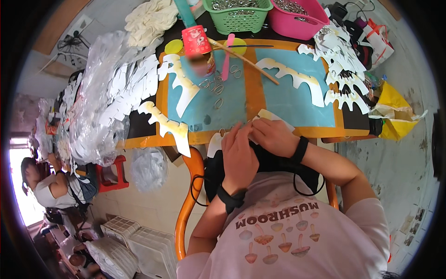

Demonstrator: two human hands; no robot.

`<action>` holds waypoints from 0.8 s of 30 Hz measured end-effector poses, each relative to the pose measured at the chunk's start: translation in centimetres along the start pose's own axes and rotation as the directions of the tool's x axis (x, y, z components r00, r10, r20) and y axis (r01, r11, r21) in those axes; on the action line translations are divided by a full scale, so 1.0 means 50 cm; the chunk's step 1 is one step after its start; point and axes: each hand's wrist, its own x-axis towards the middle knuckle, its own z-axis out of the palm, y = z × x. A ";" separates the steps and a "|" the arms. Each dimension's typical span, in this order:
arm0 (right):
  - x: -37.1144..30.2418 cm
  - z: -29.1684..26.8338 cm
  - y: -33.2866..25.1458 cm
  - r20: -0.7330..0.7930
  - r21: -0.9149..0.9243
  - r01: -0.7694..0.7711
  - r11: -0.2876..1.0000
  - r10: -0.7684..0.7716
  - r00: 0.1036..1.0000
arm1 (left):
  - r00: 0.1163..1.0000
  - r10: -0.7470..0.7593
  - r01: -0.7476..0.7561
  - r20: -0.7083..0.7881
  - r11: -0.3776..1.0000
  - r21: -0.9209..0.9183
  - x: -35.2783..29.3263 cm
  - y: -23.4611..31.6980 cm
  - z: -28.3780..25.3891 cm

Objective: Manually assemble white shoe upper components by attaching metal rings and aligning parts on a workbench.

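At the table's near edge my left hand and my right hand meet, fingertips closed together. Between them is a white cut-out piece, its ends showing past both hands; the fingers hide its middle. A small metal ring shows beside my left fingers. Ahead on the blue mat lie several loose metal rings. White scalloped pieces with yellowish edges rest on the left, at the front left corner and on the right.
A red cup-shaped container, a wooden stick and a pink strip stand or lie mid-table. Green and pink baskets of metal parts are behind. White pieces and clear plastic crowd the left. Another person sits far left.
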 end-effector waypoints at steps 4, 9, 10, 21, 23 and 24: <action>-0.002 -0.007 0.008 0.033 -0.033 0.040 0.999 -0.039 0.999 | 0.992 -0.041 0.025 0.115 0.990 0.137 0.024 -0.019 0.004; -0.014 -0.015 0.026 0.080 0.012 0.110 0.994 -0.111 0.991 | 0.992 -0.022 -0.016 0.122 0.953 0.303 0.012 -0.045 0.014; -0.010 -0.019 0.026 0.103 0.009 0.120 0.993 -0.120 0.987 | 0.991 -0.026 -0.013 0.128 0.956 0.293 0.013 -0.045 0.013; -0.013 -0.053 0.004 0.222 0.014 0.068 0.998 -0.069 0.973 | 0.988 0.072 -0.095 0.135 0.981 0.169 -0.021 -0.041 0.002; -0.008 -0.052 0.001 0.218 0.039 0.032 0.999 -0.040 0.975 | 0.987 0.086 -0.113 0.133 0.971 0.212 -0.034 -0.045 0.021; -0.007 -0.051 0.001 0.216 0.051 0.014 0.999 -0.025 0.976 | 0.990 0.071 -0.099 0.124 0.968 0.232 -0.040 -0.044 0.027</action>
